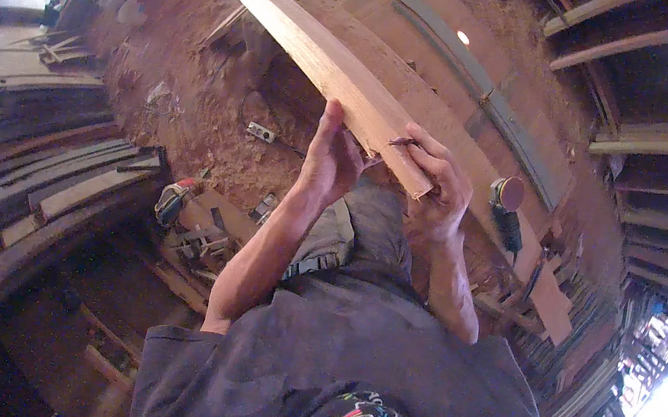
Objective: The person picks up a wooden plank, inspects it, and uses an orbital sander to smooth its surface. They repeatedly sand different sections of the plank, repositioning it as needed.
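Note:
A long pale wooden board (322, 56) is held up in front of me, stretching from my hands toward the far left. My left hand (334, 152) grips its left edge, thumb up along the side and the other fingers hidden beneath. Around the near end wraps my right hand (442, 177), and a small dark thin piece shows by its fingers on top of the wood; I cannot make out what it is. The near end looks rough and splintered. Just right of my right hand, a sander (506, 213) with a round pad lies on the bench.
A dusty wooden bench (427, 106) runs beyond the board, with a long grey strip (488, 102) farther right. On the sawdust-covered ground lies a power socket block (260, 132). Another power tool (174, 200) sits at left. Stacked planks (69, 186) line the left, shelves (666, 185) the right.

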A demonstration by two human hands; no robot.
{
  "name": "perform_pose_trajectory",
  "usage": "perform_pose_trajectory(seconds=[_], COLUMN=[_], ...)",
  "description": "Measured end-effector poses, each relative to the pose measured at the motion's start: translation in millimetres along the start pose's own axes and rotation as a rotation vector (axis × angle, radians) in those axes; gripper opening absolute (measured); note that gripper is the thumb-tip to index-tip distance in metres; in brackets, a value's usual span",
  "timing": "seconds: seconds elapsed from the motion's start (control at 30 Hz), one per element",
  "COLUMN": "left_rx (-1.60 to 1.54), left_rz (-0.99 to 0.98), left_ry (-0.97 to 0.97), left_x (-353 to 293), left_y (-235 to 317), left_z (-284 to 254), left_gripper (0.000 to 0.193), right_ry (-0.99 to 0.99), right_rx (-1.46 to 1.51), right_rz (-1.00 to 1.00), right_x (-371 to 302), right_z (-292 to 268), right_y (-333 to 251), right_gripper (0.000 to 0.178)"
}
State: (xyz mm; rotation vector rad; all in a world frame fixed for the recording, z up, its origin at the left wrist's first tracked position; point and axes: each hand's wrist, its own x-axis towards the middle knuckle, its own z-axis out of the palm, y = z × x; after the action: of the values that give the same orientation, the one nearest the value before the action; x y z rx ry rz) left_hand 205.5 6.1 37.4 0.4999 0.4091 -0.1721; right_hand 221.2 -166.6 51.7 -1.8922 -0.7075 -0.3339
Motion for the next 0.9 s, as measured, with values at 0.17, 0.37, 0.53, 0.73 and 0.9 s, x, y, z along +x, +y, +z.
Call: perform_pose_trajectory(seconds=[0.17, 0.37, 0.53, 0.73, 0.9], left_rx=[0.069, 0.142, 0.130, 0.104, 0.024], left_rz=[0.007, 0.006, 0.052, 0.099, 0.102], left_ry=[0.014, 0.063, 0.081, 0.126, 0.216], left_x=[9, 29, 47, 54, 55], left_y=[-28, -69, -115, -170, -188], left_z=[6, 27, 51, 83, 108], left_gripper=[0.081, 0.084, 0.091, 0.096, 0.093], right_ry=[0.061, 0.131, 0.109, 0.080, 0.054], right_rx=[0.226, 0.394, 0.344, -0.074, -0.081], right_rz=[0.094, 0.192, 0.178, 0.022, 0.004], right_x=[-14, -32, -30, -29, -28], right_z=[-17, -48, -98, -166, -190], right_y=[12, 54, 81, 95, 107], right_gripper=[0.025, 0.027, 0.031, 0.039, 0.041])
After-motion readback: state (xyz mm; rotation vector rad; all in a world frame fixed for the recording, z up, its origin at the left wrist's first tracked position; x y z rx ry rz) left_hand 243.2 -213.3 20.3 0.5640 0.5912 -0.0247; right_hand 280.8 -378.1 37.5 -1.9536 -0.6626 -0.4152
